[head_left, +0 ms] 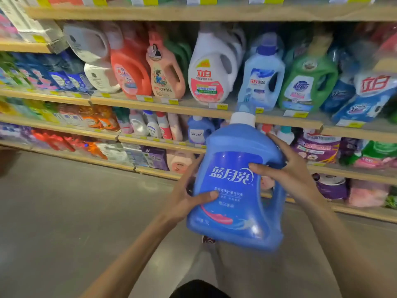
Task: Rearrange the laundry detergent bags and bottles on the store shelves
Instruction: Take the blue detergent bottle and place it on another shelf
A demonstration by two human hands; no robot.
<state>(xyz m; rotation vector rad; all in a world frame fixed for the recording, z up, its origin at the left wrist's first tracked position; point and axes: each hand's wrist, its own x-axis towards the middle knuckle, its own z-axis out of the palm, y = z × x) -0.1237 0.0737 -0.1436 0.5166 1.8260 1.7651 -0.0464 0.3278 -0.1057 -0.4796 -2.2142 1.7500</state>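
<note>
A large blue detergent bottle (234,186) with a white cap and white lettering is held in the air in front of the shelves, tilted slightly to the right. My left hand (184,196) grips its lower left side, thumb across the label. My right hand (287,171) holds the upper right side by the handle, thumb on the front. Behind it, the wooden shelf (163,104) carries a row of bottles: an orange one (129,69), a white one with a red label (210,72), a light blue one (262,78) and a green one (307,82).
Lower shelves hold smaller bottles (154,125) and several detergent bags, among them purple ones (318,147) at the right. Blue bags (60,76) stand on the shelf to the left. Grey floor (64,211) spreads below and to the left.
</note>
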